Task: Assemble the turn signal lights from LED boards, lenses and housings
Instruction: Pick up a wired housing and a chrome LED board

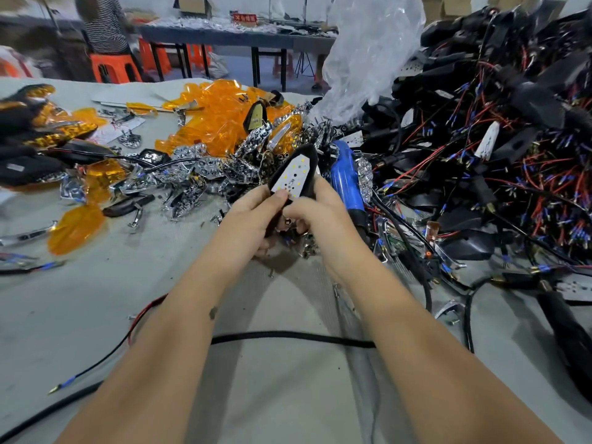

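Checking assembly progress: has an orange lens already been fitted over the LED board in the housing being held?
No: the white LED board lies bare in the black housing, while the orange lenses lie heaped on the table.

Orange stools (112,70), dark long table (224,40), grey floor (234,64)

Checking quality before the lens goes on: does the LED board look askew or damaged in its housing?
No damage stands out. The white LED board lies inside the black housing, gripped by both hands; seating can't be judged.
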Demonstrator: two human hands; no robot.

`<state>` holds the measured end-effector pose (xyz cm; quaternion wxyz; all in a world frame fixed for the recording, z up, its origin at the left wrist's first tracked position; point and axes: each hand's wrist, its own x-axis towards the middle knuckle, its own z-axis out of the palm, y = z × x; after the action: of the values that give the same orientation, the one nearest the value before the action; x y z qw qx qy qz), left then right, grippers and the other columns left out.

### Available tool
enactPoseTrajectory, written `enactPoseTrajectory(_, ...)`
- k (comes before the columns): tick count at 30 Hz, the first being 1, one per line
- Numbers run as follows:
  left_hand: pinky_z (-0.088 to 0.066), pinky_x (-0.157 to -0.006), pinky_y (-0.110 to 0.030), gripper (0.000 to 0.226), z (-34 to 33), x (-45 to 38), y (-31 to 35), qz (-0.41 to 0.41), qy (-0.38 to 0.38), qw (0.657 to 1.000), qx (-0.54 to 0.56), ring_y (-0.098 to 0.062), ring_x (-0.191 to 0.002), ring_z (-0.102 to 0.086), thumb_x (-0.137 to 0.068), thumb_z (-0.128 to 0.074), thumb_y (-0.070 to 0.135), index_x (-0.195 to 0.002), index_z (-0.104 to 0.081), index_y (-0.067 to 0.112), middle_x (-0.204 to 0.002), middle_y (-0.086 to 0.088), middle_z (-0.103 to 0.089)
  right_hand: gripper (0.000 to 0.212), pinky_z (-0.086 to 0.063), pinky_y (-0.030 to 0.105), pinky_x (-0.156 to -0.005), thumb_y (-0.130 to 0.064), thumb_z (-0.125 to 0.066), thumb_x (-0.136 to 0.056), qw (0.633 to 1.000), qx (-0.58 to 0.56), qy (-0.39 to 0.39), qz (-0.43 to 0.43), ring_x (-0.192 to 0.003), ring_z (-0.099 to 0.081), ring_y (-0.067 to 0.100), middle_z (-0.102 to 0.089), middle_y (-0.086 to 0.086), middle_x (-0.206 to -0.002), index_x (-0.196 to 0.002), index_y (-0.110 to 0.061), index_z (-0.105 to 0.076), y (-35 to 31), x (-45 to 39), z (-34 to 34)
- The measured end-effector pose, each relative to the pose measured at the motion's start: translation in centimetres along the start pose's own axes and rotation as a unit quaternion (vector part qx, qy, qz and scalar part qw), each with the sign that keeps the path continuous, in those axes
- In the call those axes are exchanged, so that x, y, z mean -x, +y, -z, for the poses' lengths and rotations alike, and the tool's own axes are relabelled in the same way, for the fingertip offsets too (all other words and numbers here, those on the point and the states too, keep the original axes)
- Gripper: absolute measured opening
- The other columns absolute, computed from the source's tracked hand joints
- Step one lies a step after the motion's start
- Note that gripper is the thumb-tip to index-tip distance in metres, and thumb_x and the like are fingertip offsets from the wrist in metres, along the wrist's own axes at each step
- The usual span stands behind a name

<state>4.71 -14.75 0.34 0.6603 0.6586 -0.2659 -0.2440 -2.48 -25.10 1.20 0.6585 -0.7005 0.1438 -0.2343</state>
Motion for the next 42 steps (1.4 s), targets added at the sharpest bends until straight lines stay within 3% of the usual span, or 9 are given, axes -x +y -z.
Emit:
enactPoseTrajectory(4, -0.022, -0.036, -0.015, 0.022, -0.1, 0.2, 0.2, 0.002, -0.016, 1.000, 0.004, -0.006, -0.037, -0.030, -0.102, -0.051, 0.030, -0.085, -0.062, 0.024, -0.062, -0.001, -0.051, 0.009, -0.036, 0.024, -0.055, -0.031, -0.060, -0.084, 0.996, -0.072, 0.054, 0.000, -0.059, -0.045, 0.009, -0.054, 0.008, -0.080, -0.085, -0.023, -0.063, 0.0, -0.4, 0.9)
enactPoseTrajectory(8, -0.022, -0.037, -0.015, 0.020, -0.2, 0.3, 0.1, -0.014, -0.034, 0.999, -0.033, -0.006, -0.039, -0.030, -0.102, -0.052, 0.029, -0.091, -0.064, 0.019, -0.060, -0.001, -0.053, 0.017, -0.040, 0.018, -0.048, -0.025, -0.057, -0.100, 0.994, -0.060, 0.084, 0.035, -0.054, -0.051, 0.009, -0.061, 0.003, -0.072, -0.087, -0.019, -0.067, 0.0, -0.2, 1.4)
enactPoseTrajectory(20, -0.025, -0.041, -0.016, 0.031, -0.4, 0.2, -0.8, -0.054, -0.007, 0.994, -0.099, -0.003, -0.040, -0.034, -0.099, -0.057, 0.036, -0.070, -0.066, 0.029, -0.050, 0.008, -0.046, 0.030, -0.040, 0.027, -0.050, -0.012, -0.056, -0.094, 0.989, -0.110, 0.095, 0.013, -0.058, -0.054, 0.021, -0.064, 0.004, -0.067, -0.068, -0.021, -0.068, -0.6, 0.0, 1.6)
enactPoseTrajectory(24, -0.022, -0.033, -0.012, 0.025, 1.4, -0.7, 0.6, -0.020, 0.116, 0.993, -0.005, -0.001, -0.032, -0.033, -0.099, -0.056, 0.034, -0.084, -0.063, 0.015, -0.045, 0.011, -0.046, 0.018, -0.046, 0.024, -0.054, -0.017, -0.050, -0.100, 0.996, -0.052, 0.063, 0.028, -0.060, -0.060, 0.016, -0.069, -0.003, -0.084, -0.100, -0.027, -0.065, -0.4, 0.2, 1.5)
enactPoseTrajectory(27, -0.022, -0.031, -0.015, 0.022, 4.1, -1.3, 1.3, 0.018, 0.198, 0.978, 0.061, -0.002, -0.031, -0.033, -0.101, -0.052, 0.036, -0.096, -0.062, 0.017, -0.051, 0.007, -0.051, 0.018, -0.048, 0.024, -0.062, -0.018, -0.053, -0.098, 0.989, 0.113, 0.079, 0.050, -0.063, -0.060, 0.004, -0.066, -0.008, -0.089, -0.097, -0.032, -0.065, 0.2, 0.2, 1.0)
enactPoseTrajectory(30, -0.019, -0.031, -0.016, 0.026, 5.9, -1.6, 0.5, 0.042, 0.211, 0.971, 0.105, -0.004, -0.033, -0.030, -0.104, -0.045, 0.035, -0.098, -0.057, 0.013, -0.050, 0.008, -0.050, 0.016, -0.048, 0.029, -0.074, -0.017, -0.053, -0.096, 0.949, 0.290, 0.091, 0.083, -0.080, -0.059, 0.009, -0.064, -0.008, -0.089, -0.092, -0.022, -0.067, 0.6, -0.2, 0.3)
enactPoseTrajectory(34, -0.020, -0.030, -0.016, 0.025, 5.8, -1.8, -0.1, 0.046, 0.209, 0.959, 0.187, -0.005, -0.034, -0.029, -0.104, -0.044, 0.032, -0.091, -0.054, 0.013, -0.049, 0.007, -0.049, 0.024, -0.041, 0.034, -0.080, -0.033, -0.055, -0.096, 0.866, 0.494, 0.046, 0.063, -0.109, -0.052, 0.023, -0.058, 0.003, -0.113, -0.112, -0.018, -0.064, 0.9, -1.5, -1.0)
enactPoseTrajectory(36, -0.021, -0.031, -0.016, 0.021, 5.3, -1.9, -0.1, 0.053, 0.219, 0.965, 0.135, -0.005, -0.034, -0.031, -0.103, -0.047, 0.031, -0.090, -0.055, 0.017, -0.052, 0.006, -0.051, 0.034, -0.042, 0.038, -0.087, -0.035, -0.060, -0.095, 0.852, 0.520, 0.040, 0.039, -0.118, -0.047, 0.027, -0.058, 0.005, -0.118, -0.125, -0.018, -0.060, 0.8, -2.1, -1.7)
enactPoseTrajectory(42, -0.035, -0.036, -0.016, 0.021, 4.2, -1.5, -0.4, 0.047, 0.207, 0.976, 0.042, -0.006, -0.038, -0.048, -0.099, -0.052, 0.030, -0.084, -0.059, 0.018, -0.048, 0.007, -0.058, 0.041, -0.049, 0.041, -0.089, -0.019, -0.067, -0.093, 0.923, 0.372, 0.098, 0.034, -0.101, -0.056, 0.019, -0.053, -0.005, -0.108, -0.132, -0.021, -0.053, 0.5, -2.3, -2.4)
